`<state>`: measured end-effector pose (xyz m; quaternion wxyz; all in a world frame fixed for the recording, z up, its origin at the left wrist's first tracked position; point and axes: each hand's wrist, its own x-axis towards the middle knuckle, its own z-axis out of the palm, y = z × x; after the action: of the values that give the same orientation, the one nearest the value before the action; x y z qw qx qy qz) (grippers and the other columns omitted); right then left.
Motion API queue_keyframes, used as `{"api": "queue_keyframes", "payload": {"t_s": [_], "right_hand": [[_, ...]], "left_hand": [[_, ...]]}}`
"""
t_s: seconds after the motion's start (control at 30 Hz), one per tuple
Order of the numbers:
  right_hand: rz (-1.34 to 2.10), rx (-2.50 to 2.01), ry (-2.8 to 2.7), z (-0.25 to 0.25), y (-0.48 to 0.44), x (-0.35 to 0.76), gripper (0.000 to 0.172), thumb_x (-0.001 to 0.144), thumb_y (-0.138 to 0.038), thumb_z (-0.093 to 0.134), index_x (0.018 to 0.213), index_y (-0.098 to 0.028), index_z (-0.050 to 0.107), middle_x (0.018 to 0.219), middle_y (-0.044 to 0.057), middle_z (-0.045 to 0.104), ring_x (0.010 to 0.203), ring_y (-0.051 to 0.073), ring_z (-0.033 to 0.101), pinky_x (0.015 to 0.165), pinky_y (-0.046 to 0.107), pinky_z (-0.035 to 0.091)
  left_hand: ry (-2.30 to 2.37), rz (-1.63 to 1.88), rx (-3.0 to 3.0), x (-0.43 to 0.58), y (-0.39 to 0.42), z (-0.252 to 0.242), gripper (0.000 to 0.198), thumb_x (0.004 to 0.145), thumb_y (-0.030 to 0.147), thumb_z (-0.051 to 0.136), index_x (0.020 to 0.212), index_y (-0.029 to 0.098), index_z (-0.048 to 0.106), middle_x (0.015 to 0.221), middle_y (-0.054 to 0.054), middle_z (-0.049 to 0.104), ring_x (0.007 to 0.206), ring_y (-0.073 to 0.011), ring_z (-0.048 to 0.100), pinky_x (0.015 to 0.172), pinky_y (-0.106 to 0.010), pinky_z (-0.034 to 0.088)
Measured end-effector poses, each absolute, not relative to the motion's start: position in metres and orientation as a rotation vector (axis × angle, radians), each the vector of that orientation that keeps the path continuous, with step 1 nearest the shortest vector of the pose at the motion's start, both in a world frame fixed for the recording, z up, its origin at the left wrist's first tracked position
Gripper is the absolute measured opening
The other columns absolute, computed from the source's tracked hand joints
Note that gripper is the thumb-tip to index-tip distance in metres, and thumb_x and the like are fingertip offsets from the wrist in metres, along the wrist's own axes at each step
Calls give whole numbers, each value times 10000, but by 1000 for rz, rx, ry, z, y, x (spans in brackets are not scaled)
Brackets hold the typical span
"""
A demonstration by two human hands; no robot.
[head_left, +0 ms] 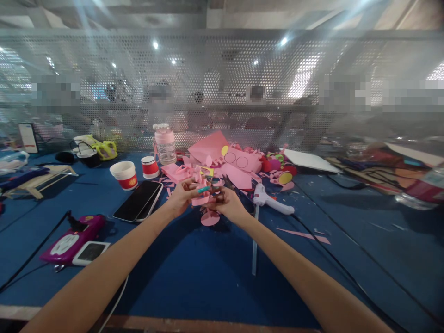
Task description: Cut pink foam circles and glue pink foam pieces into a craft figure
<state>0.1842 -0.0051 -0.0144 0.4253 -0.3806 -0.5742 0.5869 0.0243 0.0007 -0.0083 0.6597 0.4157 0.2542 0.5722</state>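
Note:
In the middle of the head view, a small pink paper craft (200, 201) of curled strips is held above the table, a flat round disc (210, 218) at its lower end. My left hand (182, 198) has its fingers closed on its left side; a teal fingernail shows. From the right, my right hand (228, 202) grips the same craft, its fingertips partly hidden by the paper. Just beyond the hands lies a heap of pink paper sheets (239, 173) and cut pieces. A white hot glue gun (268, 199) rests right of my right hand, its clear glue stick (255, 249) pointing toward me.
On the blue table (208, 282), left, are a phone (137, 201), stacked paper cups (124, 175), a red cup (150, 167) and a purple case (74, 240) with a cable. A pink-lidded bottle (164, 143) stands behind. A perforated metal screen (215, 60) backs the table.

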Motion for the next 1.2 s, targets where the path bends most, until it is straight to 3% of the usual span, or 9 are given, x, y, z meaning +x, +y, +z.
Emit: {"api": "queue_keyframes", "payload": {"t_s": [0.43,0.7,0.87,1.07,1.2], "right_hand": [[1325,-969,-1487,-17,-9,184,339,571,-182,691,845,-195,492,673,5,680,639,220,684,509,293,554],[1349,-967,-1505,-21,-6,185,372,560,-205,726,848,-201,490,703,20,684,630,220,682,514,297,543],[1347,-960,-1500,-20,-7,185,381,546,-196,733,833,-196,484,652,5,671,633,209,683,498,261,521],[1416,-931,-1448,-17,-7,183,436,513,-247,761,839,-192,478,616,-14,656,607,210,681,499,271,525],[1456,-953,-1454,-15,-7,183,488,503,-269,782,862,-177,465,596,-8,662,552,190,668,470,253,510]], "left_hand": [[625,1424,916,33,-9,3,447,523,76,776,934,152,617,974,-64,696,737,-159,670,586,-219,524],[666,1408,922,31,-8,-1,495,487,144,803,951,133,632,662,-11,691,511,-130,625,538,-247,521],[637,1395,936,31,-6,-4,487,522,194,799,976,124,634,728,-54,710,650,-174,672,600,-254,539],[548,1323,970,27,-3,-2,439,554,319,787,939,161,647,1017,-102,686,889,-227,657,651,-269,546],[553,1297,861,21,4,-9,402,643,483,686,880,160,660,968,-105,696,821,-226,667,619,-300,548]]}}
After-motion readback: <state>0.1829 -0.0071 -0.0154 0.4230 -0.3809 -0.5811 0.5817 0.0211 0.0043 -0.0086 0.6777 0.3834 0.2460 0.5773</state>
